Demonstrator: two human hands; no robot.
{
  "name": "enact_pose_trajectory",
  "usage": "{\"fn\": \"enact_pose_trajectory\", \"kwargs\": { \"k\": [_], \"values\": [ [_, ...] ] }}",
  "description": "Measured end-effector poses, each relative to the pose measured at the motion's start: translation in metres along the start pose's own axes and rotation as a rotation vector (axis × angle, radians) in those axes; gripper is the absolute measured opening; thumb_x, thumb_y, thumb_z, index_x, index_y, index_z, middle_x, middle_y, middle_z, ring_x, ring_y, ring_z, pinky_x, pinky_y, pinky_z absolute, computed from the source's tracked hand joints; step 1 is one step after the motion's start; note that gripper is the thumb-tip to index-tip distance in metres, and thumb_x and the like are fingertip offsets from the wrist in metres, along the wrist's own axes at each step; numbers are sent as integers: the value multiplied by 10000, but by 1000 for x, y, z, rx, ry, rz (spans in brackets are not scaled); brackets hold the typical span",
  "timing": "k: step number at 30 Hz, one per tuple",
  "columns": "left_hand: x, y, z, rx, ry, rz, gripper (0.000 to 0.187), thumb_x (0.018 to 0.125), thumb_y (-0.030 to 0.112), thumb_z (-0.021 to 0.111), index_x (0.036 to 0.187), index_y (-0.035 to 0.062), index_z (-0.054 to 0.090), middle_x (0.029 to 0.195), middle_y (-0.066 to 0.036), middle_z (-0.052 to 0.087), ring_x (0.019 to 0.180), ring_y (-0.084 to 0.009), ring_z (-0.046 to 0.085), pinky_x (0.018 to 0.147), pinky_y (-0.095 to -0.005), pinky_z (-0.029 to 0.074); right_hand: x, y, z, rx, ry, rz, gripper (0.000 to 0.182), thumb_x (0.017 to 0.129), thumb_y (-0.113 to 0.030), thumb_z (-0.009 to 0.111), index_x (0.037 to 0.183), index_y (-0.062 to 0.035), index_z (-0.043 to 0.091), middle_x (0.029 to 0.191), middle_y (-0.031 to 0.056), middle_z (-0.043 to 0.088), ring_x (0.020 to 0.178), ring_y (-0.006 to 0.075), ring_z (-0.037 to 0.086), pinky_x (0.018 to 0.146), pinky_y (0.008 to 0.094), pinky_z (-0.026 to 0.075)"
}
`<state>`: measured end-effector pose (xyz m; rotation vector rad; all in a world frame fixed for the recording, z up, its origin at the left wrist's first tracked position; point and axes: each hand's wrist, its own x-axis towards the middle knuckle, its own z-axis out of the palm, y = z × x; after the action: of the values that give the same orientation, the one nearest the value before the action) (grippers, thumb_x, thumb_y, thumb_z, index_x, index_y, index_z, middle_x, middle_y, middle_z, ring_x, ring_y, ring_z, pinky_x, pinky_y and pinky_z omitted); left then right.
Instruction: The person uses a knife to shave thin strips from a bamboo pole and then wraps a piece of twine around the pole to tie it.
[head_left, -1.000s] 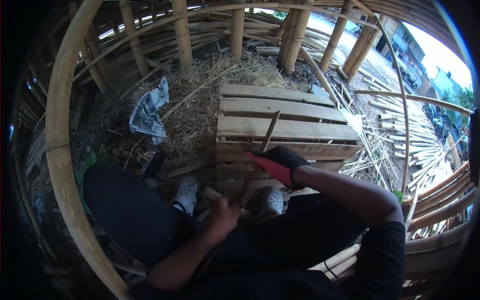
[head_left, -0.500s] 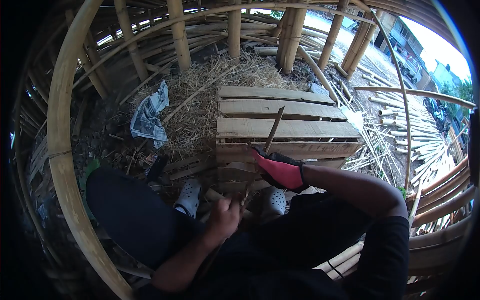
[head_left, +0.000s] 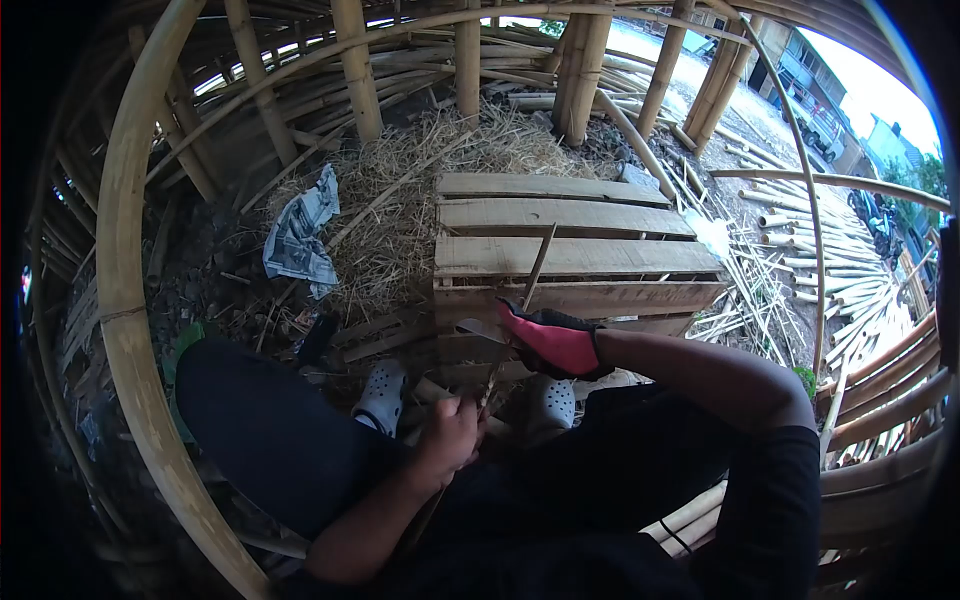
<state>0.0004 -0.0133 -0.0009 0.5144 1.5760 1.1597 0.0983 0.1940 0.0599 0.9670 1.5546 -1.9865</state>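
My right hand (head_left: 548,340), in a red and black glove, is closed around a narrow bamboo strip (head_left: 541,262) whose upper end sticks up in front of the wooden crate. My bare left hand (head_left: 450,440) is wrapped round the lower length of the strip, nearer my body, and its fingers hide part of it. Below that fist, a thin length runs along my forearm. At the glove's fingertips a pale, flat, curved piece (head_left: 480,329) points left; I cannot tell whether it is a blade or a shaving.
A slatted wooden crate (head_left: 570,257) stands just ahead of my feet in white clogs (head_left: 381,396). Straw (head_left: 400,190) and a crumpled newspaper sheet (head_left: 303,235) lie on the ground. A thick bamboo pole (head_left: 122,270) curves up at left; cut bamboo lengths (head_left: 800,240) lie at right.
The gloved right hand has moved slightly down and left, toward my left hand. The strip's upper end has dropped a little with it. My left hand stays almost in place.
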Motion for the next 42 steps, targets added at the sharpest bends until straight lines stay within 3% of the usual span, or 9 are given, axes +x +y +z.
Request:
{"fn": "enact_pose_trajectory", "kwargs": {
  "k": [2, 5, 8, 11, 14, 21, 23, 36, 42],
  "values": [
    [-6, 13, -1, -136, -14, -22, 327, 1018, 276, 395, 814, 73, 550, 544, 22, 427, 374, -72, 354, 315, -236, 233, -1, -2, -5, -915, 254, -418, 635, 953, -651, 359, 861, -86, 634, 698, 44, 592, 647, 164, 600, 705, 324, 503],
    [-8, 18, -4, -214, -65, 17, 298, 1013, 264, 389, 838, 74, 537, 547, 22, 409, 369, -72, 315, 321, -236, 235, -3, 5, -7, -944, 260, -914, 576, 965, -558, 408, 1152, -63, 635, 972, 146, 681, 913, 270, 672, 905, 373, 493],
    [-9, 21, -6, -249, -101, 31, 308, 1015, 279, 389, 842, 73, 539, 545, 20, 409, 371, -67, 316, 325, -234, 235, -3, -2, -16, -1272, 326, -1032, 486, 968, -492, 450, 1252, -134, 614, 1180, 188, 630, 1080, 322, 627, 940, 402, 483],
    [-7, 18, -4, -233, -66, 18, 325, 1022, 302, 390, 843, 78, 542, 540, 22, 405, 372, -65, 314, 329, -232, 235, -27, -16, 7, -1371, 417, -555, 398, 970, -412, 488, 1247, -157, 616, 1209, 191, 610, 1063, 359, 621, 932, 418, 486],
    [-9, 21, -2, -238, -78, -31, 373, 1051, 345, 343, 828, 94, 504, 511, 35, 361, 352, -59, 279, 323, -226, 231, -47, -19, 28, -1248, 593, -517, 312, 948, -334, 534, 1161, -140, 653, 1123, 183, 641, 1031, 341, 637, 864, 417, 515],
    [-5, 14, -1, -209, -38, -1, 381, 1048, 352, 353, 833, 88, 525, 501, 35, 368, 343, -64, 296, 320, -235, 232, -31, 3, 25, -1179, 777, -722, 153, 849, -219, 627, 962, -128, 676, 877, 99, 676, 827, 299, 677, 659, 416, 540],
    [-5, 12, -3, -142, -12, 48, 346, 1030, 309, 391, 873, 61, 575, 531, 19, 414, 373, -68, 342, 341, -242, 263, -21, 7, 21, -1480, 839, -896, 174, 900, -246, 582, 994, -131, 672, 916, 90, 689, 792, 266, 687, 630, 392, 551],
    [12, -18, 1, 19, 177, 229, 380, 1026, 307, 416, 831, 32, 591, 517, 2, 434, 377, -91, 397, 357, -270, 316, -15, 7, 13, -1545, 585, -680, 235, 908, -264, 547, 1084, -193, 686, 924, 87, 699, 788, 307, 692, 666, 420, 557],
    [-5, 16, -2, -240, -18, -33, 319, 1015, 294, 429, 843, 62, 563, 499, 33, 383, 359, -72, 340, 341, -239, 260, -30, -11, -3, -1351, 448, -735, 272, 902, -263, 541, 1122, -187, 681, 1025, 107, 684, 973, 312, 661, 827, 417, 527]
  ]
}}
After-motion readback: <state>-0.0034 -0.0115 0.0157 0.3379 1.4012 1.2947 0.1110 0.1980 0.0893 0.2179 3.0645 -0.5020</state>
